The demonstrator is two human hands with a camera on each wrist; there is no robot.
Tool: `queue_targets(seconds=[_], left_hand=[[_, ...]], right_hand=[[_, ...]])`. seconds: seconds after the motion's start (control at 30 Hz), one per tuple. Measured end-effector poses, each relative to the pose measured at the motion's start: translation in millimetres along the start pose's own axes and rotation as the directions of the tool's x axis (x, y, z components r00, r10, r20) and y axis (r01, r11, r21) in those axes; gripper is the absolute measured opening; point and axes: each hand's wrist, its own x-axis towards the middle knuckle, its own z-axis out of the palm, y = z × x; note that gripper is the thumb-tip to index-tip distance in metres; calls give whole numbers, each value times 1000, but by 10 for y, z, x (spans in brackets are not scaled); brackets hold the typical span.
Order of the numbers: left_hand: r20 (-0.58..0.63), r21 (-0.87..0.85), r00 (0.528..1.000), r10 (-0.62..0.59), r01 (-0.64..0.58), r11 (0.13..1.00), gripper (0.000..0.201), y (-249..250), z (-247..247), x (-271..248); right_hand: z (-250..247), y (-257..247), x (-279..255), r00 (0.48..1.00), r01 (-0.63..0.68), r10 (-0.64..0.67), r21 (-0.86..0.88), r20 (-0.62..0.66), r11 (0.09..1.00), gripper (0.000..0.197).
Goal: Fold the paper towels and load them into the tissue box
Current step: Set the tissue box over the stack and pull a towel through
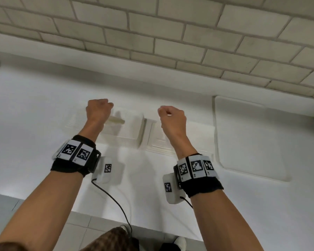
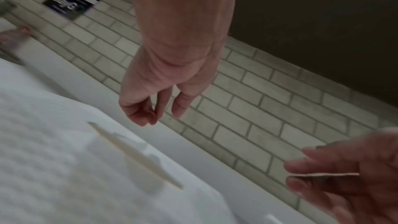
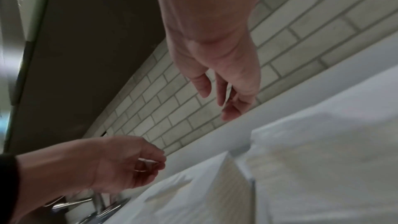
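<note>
A white ribbed tissue box point(image 1: 129, 129) with a beige slot point(image 1: 117, 121) in its top lies on the counter. My left hand point(image 1: 98, 111) hovers above its left part. In the left wrist view the left hand point(image 2: 150, 118) hangs with loosely curled fingers and holds nothing, with the box point(image 2: 75, 168) below it. Right of the box lies a flat white stack, apparently paper towels point(image 1: 159, 140). My right hand point(image 1: 172, 116) hovers over that stack. The right wrist view shows the right hand point(image 3: 217, 105) relaxed, with nothing in its fingers.
The white counter point(image 1: 43, 124) runs along a grey tiled wall point(image 1: 152, 33). A shallow recessed white panel point(image 1: 252, 138) lies at the right. The counter's front edge point(image 1: 134, 220) is near my body. A metal tap point(image 3: 96, 202) stands off to the left.
</note>
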Motion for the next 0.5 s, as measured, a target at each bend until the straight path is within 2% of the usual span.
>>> queue_targets(seconds=[0.07, 0.17, 0.23, 0.27, 0.33, 0.43, 0.5], left_hand=[[-72, 46, 997, -10, 13, 999, 33, -174, -179, 144], [-214, 143, 976, 42, -11, 990, 39, -342, -493, 321], [-266, 213, 963, 49, 9, 977, 43, -455, -652, 432], [-264, 238, 964, 25, 40, 971, 48, -519, -715, 495], [-214, 223, 974, -70, 118, 968, 55, -617, -800, 572], [-121, 123, 974, -193, 208, 970, 35, -695, -810, 574], [-78, 49, 971, -227, 231, 972, 36, -702, -782, 537]], right_hand=[[284, 19, -36, 994, -73, 72, 4, 85, 997, 29], [693, 91, -59, 974, -125, 144, -113, 173, 986, 27], [889, 158, -48, 958, -181, 223, -228, 179, 957, 49], [963, 196, -36, 949, -215, 265, -262, 172, 941, 58], [1059, 271, -18, 940, -260, 305, -261, 153, 930, 62], [1128, 348, 0, 940, -295, 323, -217, 107, 931, 56], [1151, 338, -9, 938, -316, 336, -199, 80, 928, 54]])
